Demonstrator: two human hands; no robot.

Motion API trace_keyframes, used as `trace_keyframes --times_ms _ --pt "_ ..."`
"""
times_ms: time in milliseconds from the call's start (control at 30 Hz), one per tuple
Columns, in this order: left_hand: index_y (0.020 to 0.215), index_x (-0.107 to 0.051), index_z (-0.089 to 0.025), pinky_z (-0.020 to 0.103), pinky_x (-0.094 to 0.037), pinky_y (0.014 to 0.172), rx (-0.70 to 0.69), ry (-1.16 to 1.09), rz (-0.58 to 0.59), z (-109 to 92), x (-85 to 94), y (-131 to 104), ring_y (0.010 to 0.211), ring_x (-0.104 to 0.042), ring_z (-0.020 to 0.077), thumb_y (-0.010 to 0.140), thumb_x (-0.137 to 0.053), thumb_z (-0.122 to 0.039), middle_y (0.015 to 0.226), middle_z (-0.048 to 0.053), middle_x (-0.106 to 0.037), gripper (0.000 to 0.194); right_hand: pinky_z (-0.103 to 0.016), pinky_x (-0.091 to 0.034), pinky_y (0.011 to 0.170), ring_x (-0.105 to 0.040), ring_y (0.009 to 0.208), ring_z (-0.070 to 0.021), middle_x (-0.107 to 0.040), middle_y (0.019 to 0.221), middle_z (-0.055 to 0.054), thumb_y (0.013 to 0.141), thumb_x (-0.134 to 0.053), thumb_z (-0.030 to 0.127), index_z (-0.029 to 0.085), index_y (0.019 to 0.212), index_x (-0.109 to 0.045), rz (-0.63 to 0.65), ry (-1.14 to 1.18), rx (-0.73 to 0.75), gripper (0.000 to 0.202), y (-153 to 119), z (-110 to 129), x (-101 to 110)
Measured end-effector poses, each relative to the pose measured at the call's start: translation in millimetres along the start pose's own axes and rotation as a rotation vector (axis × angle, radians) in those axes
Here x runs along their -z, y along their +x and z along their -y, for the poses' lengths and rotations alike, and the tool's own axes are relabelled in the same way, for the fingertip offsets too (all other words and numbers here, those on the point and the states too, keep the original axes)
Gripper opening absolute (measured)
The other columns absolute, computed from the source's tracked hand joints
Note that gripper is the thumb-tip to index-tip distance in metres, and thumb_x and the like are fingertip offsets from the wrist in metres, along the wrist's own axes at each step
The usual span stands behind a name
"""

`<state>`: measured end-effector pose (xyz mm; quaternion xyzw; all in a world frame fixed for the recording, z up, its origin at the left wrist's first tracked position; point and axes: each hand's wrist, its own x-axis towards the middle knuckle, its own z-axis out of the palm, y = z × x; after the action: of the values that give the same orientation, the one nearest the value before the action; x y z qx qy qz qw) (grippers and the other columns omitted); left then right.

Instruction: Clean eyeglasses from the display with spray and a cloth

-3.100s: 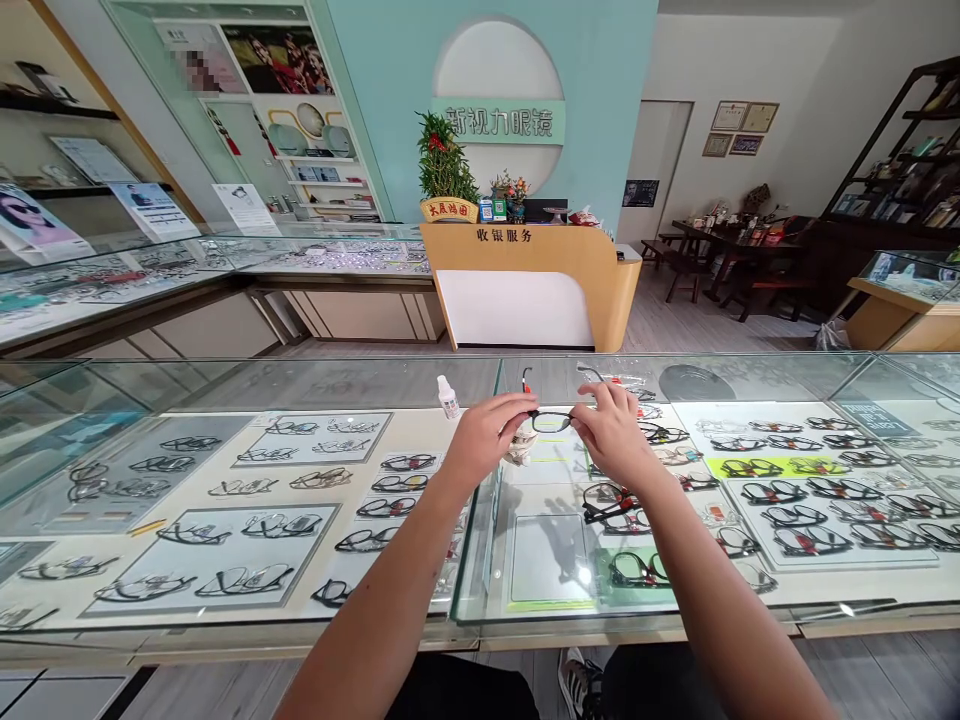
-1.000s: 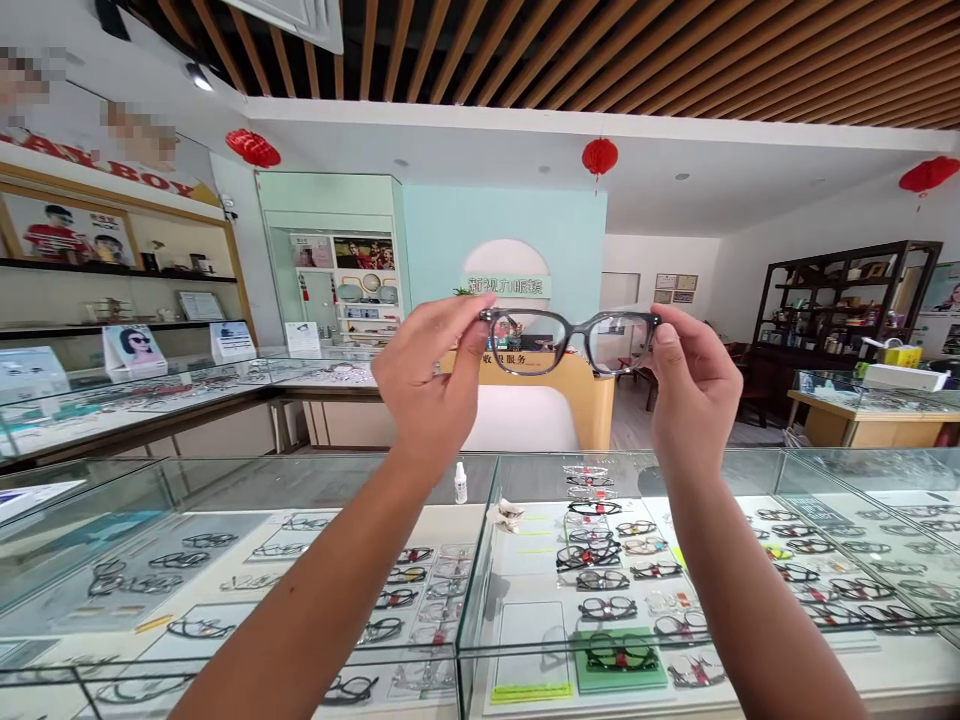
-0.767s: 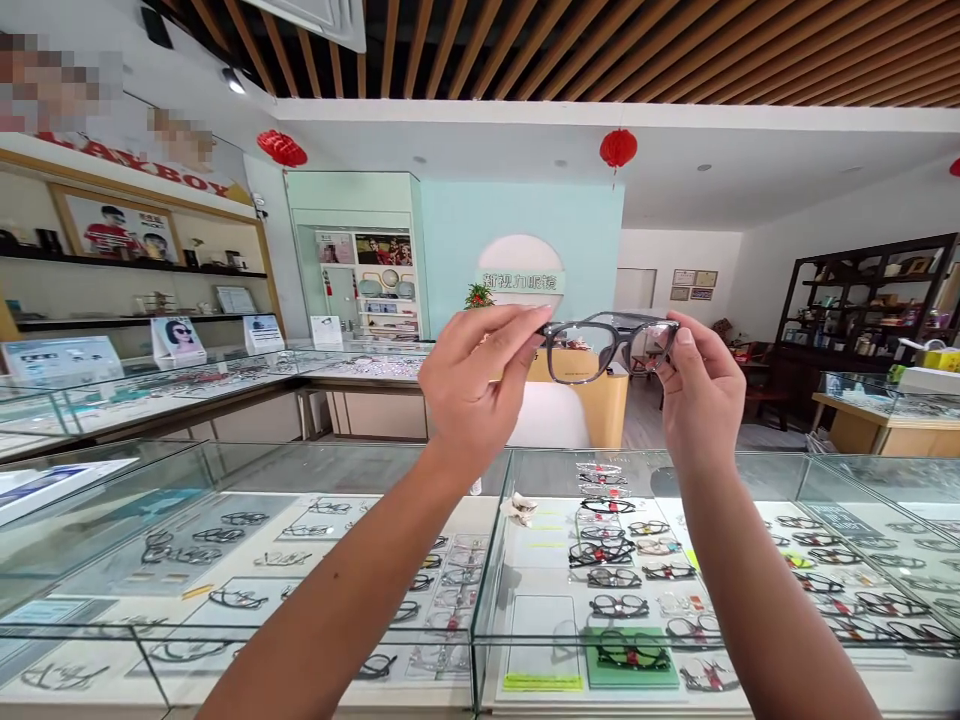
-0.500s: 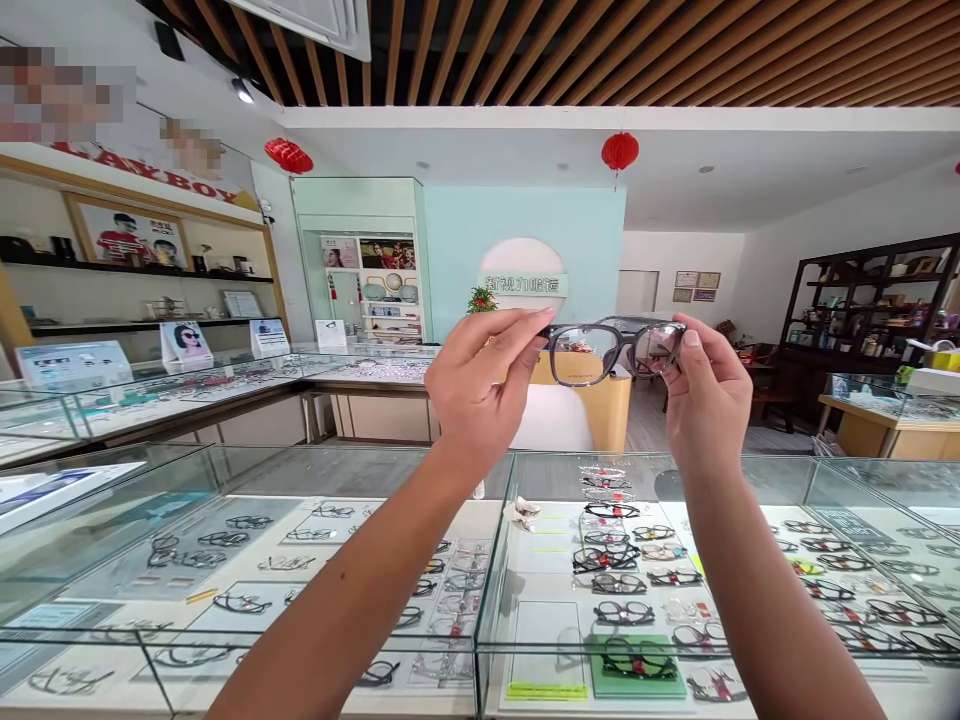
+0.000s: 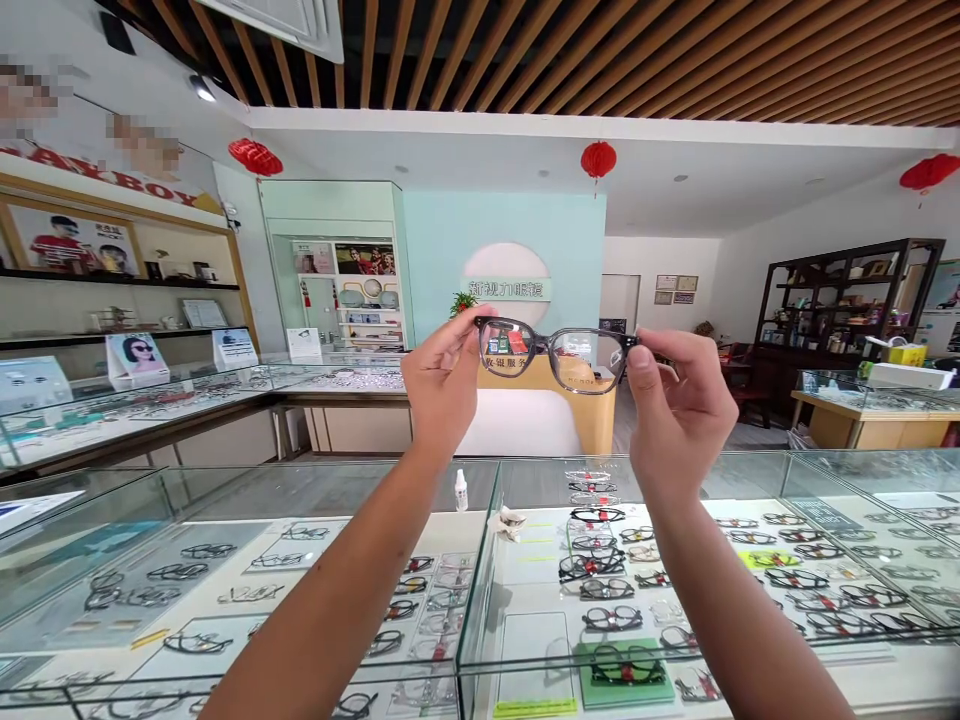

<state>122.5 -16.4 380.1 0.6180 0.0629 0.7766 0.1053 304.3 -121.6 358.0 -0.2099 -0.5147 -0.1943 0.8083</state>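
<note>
A pair of eyeglasses (image 5: 541, 345) with a dark, partly see-through frame and clear lenses is held up in the air at about eye height. My left hand (image 5: 444, 378) pinches its left end by the hinge. At the right end, my right hand (image 5: 679, 400) grips the other hinge between thumb and fingers. The frame tilts slightly down to the right. Through the lenses the wooden reception desk (image 5: 600, 415) behind shows. Both forearms reach over the glass display case (image 5: 480, 560).
Inside the case lie rows of eyeglass frames (image 5: 613, 618), a green tray (image 5: 660, 688) and a crumpled cloth (image 5: 510, 523). A small white spray bottle (image 5: 460, 490) stands near its back. More glass counters (image 5: 187, 390) run along the left, with a dark shelf unit (image 5: 840, 300) at the right.
The eyeglasses have turned from an angled pose to face more squarely across, tilting down to the right. Both hands shifted a little left in view, and the camera view turned right.
</note>
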Motion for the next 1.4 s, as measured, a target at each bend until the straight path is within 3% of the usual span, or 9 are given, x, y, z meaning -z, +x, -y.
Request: trace_keyframes --times_ms 167,267,467,600,767,1033,1233,1400 --pt "0.112 -0.085 -0.028 0.043 -0.066 0.1 0.042 -0.025 -0.042 11 -3.9 3 0.096 -0.079 0.0205 0.092 -0.079 -0.044 0.107 0.005 -0.084 0.027 -0.044 -0.066 0.08 -0.069 0.1 -0.0238 -0.07 0.101 -0.005 0.1 -0.071 0.03 0.033 0.108 -0.076 -0.015 -0.1 0.099 0.01 -9 12 -6" --pt "0.114 -0.084 -0.029 0.043 -0.066 0.1 0.049 -0.026 -0.052 17 -3.0 3 0.097 -0.079 0.0207 0.092 -0.079 -0.047 0.109 0.005 -0.084 0.029 -0.046 -0.066 0.084 -0.069 0.1 -0.024 -0.071 0.102 -0.005 0.098 -0.073 0.028 0.033 0.109 -0.076 -0.023 -0.077 0.086 0.012 -11 13 -8" --pt "0.118 -0.084 -0.028 0.042 -0.064 0.105 0.024 0.006 -0.076 11 -1.8 -16 0.112 -0.078 0.0232 0.096 -0.075 -0.04 0.118 0.004 -0.083 0.026 -0.046 -0.067 0.092 -0.071 0.112 -0.0237 -0.072 0.114 -0.006 0.1 -0.07 0.029 0.032 0.115 -0.078 -0.041 0.058 -0.087 0.017 -15 -12 -5" --pt "0.122 -0.082 -0.029 0.045 -0.06 0.112 -0.003 0.107 -0.065 18 0.5 -39 0.12 -0.076 0.0235 0.099 -0.071 -0.039 0.126 0.004 -0.081 0.027 -0.053 -0.062 0.105 -0.074 0.12 -0.0268 -0.078 0.123 -0.008 0.099 -0.072 0.037 0.029 0.12 -0.08 -0.025 0.147 -0.327 0.023 -33 -40 4" --pt "0.122 -0.082 -0.028 0.047 -0.057 0.116 0.044 0.225 0.023 55 11.6 -82 0.127 -0.073 0.0245 0.102 -0.066 -0.037 0.131 0.006 -0.079 0.027 -0.056 -0.061 0.105 -0.075 0.121 -0.0316 -0.08 0.127 -0.013 0.095 -0.076 0.045 0.023 0.119 -0.079 0.044 0.189 -0.595 0.033 -74 -86 15" --pt "0.119 -0.083 -0.026 0.048 -0.057 0.115 0.323 0.256 0.072 136 37.6 -174 0.125 -0.073 0.026 0.1 -0.067 -0.036 0.13 0.007 -0.079 0.027 -0.045 -0.061 0.099 -0.075 0.113 -0.0283 -0.081 0.123 -0.012 0.085 -0.083 0.054 0.022 0.122 -0.079 0.128 0.247 -1.01 0.049 -160 -170 26" --pt "0.12 -0.083 -0.026 0.051 -0.053 0.119 0.548 0.233 0.117 194 56.6 -222 0.129 -0.071 0.0279 0.097 -0.07 -0.041 0.132 0.009 -0.078 0.031 -0.044 -0.06 0.099 -0.075 0.111 -0.0281 -0.081 0.121 -0.011 0.084 -0.082 0.057 0.023 0.117 -0.081 0.235 0.241 -1.086 0.047 -209 -217 31" --pt "0.119 -0.083 -0.024 0.051 -0.052 0.12 0.658 0.204 0.108 224 67.7 -255 0.13 -0.071 0.0281 0.095 -0.071 -0.043 0.133 0.01 -0.078 0.033 -0.047 -0.056 0.106 -0.074 0.114 -0.0278 -0.08 0.125 -0.01 0.088 -0.079 0.059 0.024 0.117 -0.081 0.267 0.237 -1.126 0.046 -246 -237 33"
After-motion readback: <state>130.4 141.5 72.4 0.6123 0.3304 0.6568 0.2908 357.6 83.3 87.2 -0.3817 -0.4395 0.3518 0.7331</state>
